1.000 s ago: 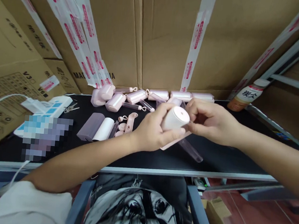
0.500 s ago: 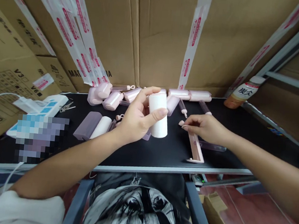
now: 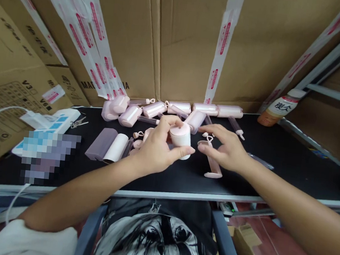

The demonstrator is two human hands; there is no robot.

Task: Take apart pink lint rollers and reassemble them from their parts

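Observation:
My left hand (image 3: 155, 150) is closed round a white roll (image 3: 181, 138) with a pink cap, held upright just above the black table (image 3: 275, 153). My right hand (image 3: 226, 149) rests beside it with fingers spread over a pink handle piece (image 3: 211, 167) that lies on the table. Whether the fingers grip that piece I cannot tell.
Several pink rollers (image 3: 203, 108) and clear tubes lie along the table's back edge. A grey cover and white roll (image 3: 109, 145) lie at the left, with small pink parts (image 3: 140, 138). Cardboard boxes (image 3: 181, 40) wall the back. A bottle (image 3: 276, 109) stands at the right.
My left hand has lowered the white roll toward the table and turned it cap up. My right hand has moved left over the pink handle piece.

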